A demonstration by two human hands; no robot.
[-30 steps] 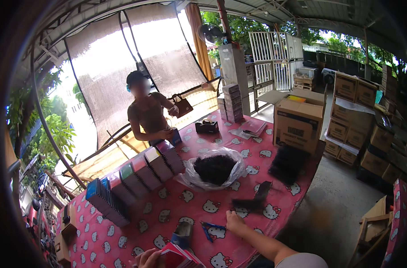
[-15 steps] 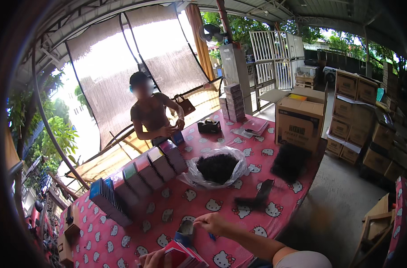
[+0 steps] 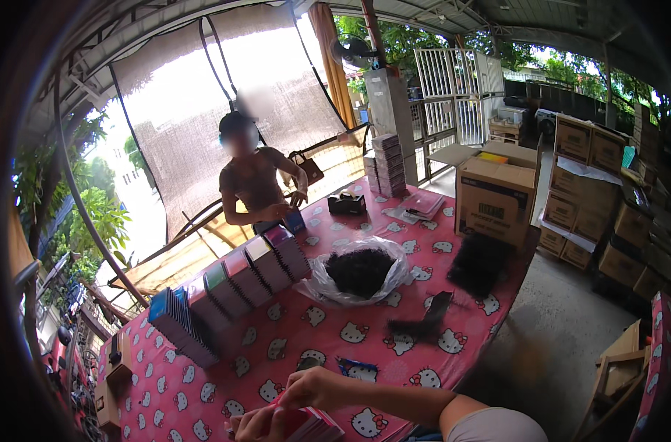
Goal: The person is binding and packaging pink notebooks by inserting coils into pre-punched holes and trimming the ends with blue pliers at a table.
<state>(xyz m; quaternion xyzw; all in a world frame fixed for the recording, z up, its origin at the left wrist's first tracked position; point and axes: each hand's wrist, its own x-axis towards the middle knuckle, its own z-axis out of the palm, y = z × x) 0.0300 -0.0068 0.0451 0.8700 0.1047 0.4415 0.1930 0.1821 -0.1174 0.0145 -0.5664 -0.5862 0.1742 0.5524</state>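
Pink flat packets in a stack [image 3: 309, 426] sit at the near edge of the pink cartoon-print tablecloth [image 3: 306, 339]. The left hand [image 3: 258, 425] grips the stack from the left; the right hand [image 3: 313, 388] pinches its top packet. Just beyond lies a small blue packet [image 3: 356, 367]; farther off, a white plastic bag of black hair [image 3: 359, 271].

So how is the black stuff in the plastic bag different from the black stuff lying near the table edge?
The black pile in the bag is heaped round inside an open clear plastic bag, mid-table. The black strip lies flat and long, bare on the pink tablecloth, nearer the edge. The pile looks bigger. Both are dark and fuzzy; neither the left hand nor the right hand touches them.
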